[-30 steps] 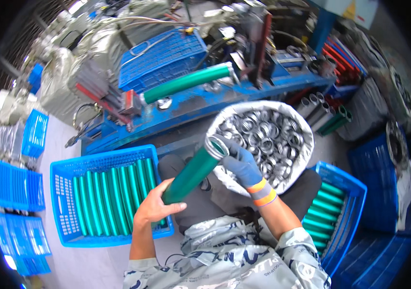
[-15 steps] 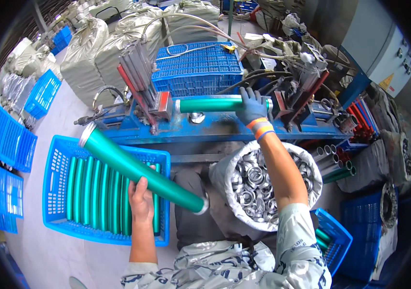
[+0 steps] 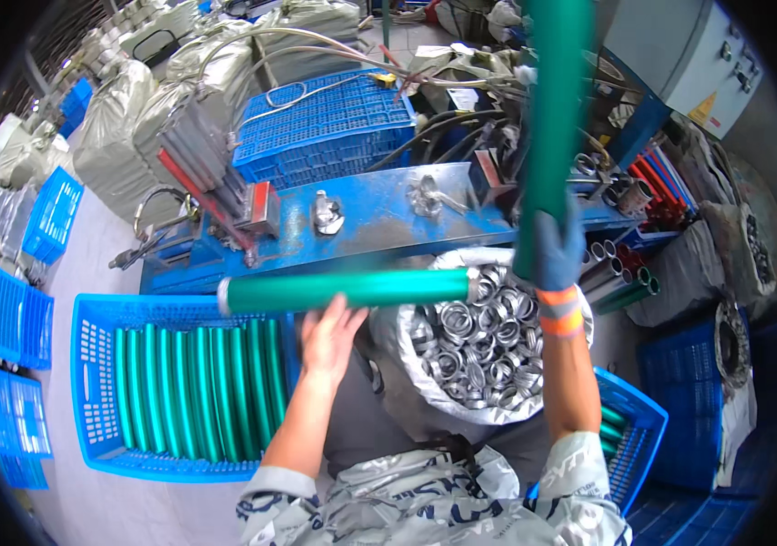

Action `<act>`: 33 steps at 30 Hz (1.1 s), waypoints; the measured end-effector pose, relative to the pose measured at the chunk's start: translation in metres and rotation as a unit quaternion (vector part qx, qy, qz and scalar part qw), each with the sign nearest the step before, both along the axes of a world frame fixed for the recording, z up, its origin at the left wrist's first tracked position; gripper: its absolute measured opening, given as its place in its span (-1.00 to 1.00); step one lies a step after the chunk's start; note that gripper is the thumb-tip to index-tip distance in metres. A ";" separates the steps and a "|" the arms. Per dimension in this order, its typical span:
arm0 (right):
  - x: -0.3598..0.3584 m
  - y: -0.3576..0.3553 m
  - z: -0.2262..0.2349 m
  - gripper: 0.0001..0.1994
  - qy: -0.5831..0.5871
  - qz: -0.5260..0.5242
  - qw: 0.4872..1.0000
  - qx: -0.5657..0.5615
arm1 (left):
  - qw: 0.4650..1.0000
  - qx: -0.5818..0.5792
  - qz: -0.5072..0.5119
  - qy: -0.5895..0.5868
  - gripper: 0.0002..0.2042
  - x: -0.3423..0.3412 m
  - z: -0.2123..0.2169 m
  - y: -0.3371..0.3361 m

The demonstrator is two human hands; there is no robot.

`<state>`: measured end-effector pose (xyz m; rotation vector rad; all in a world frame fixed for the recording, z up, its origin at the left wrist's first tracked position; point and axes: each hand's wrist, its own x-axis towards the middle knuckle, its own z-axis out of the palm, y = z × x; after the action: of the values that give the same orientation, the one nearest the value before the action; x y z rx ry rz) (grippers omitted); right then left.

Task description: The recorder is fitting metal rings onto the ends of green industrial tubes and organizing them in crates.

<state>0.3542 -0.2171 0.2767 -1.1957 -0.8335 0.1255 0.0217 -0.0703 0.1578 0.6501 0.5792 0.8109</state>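
Observation:
A green metal tube (image 3: 379, 288) lies level in front of me, with a silvery ring on each end. My left hand (image 3: 329, 341) is bare and grips that tube from below near its middle. In my right hand (image 3: 558, 255), which wears a grey-blue glove, a second green tube (image 3: 554, 109) stands upright, blurred by motion. Its top runs past the upper edge of the picture. Beneath the two tubes sits a white sack (image 3: 404, 350) full of loose silvery metal rings (image 3: 484, 350). At my left a blue basket (image 3: 88, 391) holds a row of green tubes (image 3: 197, 391).
Ahead stretches a blue machine bench (image 3: 375, 205) with a red-edged block (image 3: 263, 207) and upright metal parts. Stacked blue crates (image 3: 325, 127) stand behind it. Right of the sack are upright tubes (image 3: 602, 259), a grey control cabinet (image 3: 671, 55) and another blue basket (image 3: 648, 437).
My right hand has lifted its tube off the bench and turned it upright. The left-hand tube has swung from slanted to level and moved right. My view has shifted slightly right.

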 end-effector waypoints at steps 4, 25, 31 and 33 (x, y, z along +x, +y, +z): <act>0.007 -0.138 -0.041 -0.40 0.101 -0.032 0.987 0.121 | 0.996 -0.022 0.059 -0.067 -0.49 0.126 0.000 0.045; -0.126 -0.285 -0.059 -0.28 0.316 -0.103 0.939 0.084 | 0.990 -0.053 -0.003 0.131 -0.26 0.231 -0.080 0.179; -0.110 -0.368 -0.071 -0.50 0.267 -0.201 0.942 -0.008 | 0.986 -0.049 -0.021 0.158 -0.17 0.231 -0.082 0.188; -0.110 -0.411 -0.069 -0.56 0.202 -0.296 0.933 -0.018 | 0.985 -0.059 -0.005 0.160 -0.14 0.218 -0.089 0.202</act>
<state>0.2441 -0.6283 0.2082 -1.3502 -0.0919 -0.1074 0.2398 0.1320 0.0689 0.6789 0.9076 0.6608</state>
